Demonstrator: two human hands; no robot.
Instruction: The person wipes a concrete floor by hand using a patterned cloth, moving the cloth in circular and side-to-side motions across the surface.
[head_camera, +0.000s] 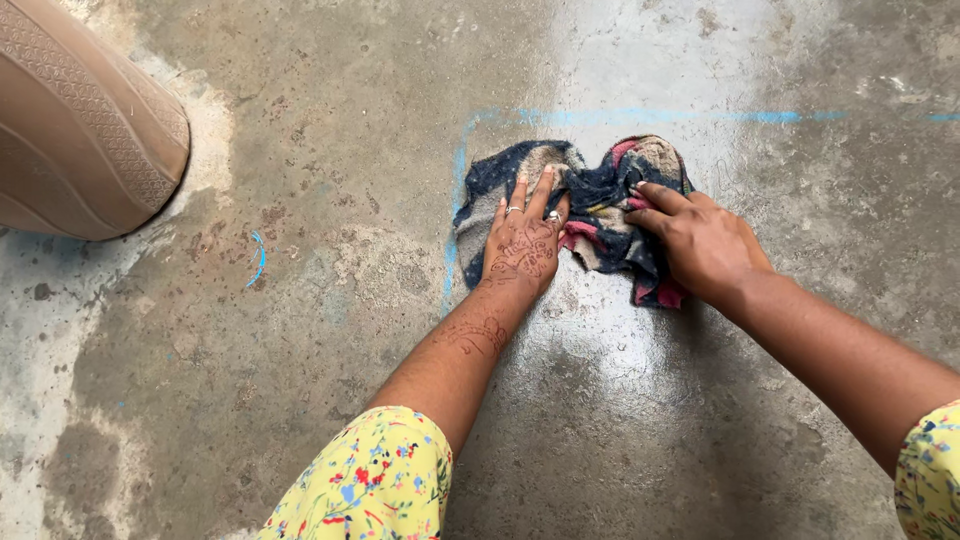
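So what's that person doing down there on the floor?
A person is pressing both hands on a crumpled rag of dark blue, pink and beige that lies on a wet-looking concrete floor. The left hand lies flat on it with fingers spread; the right hand bunches its other side. A blue chalk line runs behind, and a tan ribbed container sits to the left.

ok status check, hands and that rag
Left hand flat on the crumpled rag, fingers spread. Right hand gripping its right side. Rag on wet concrete floor. Brown ribbed container far left, apart.
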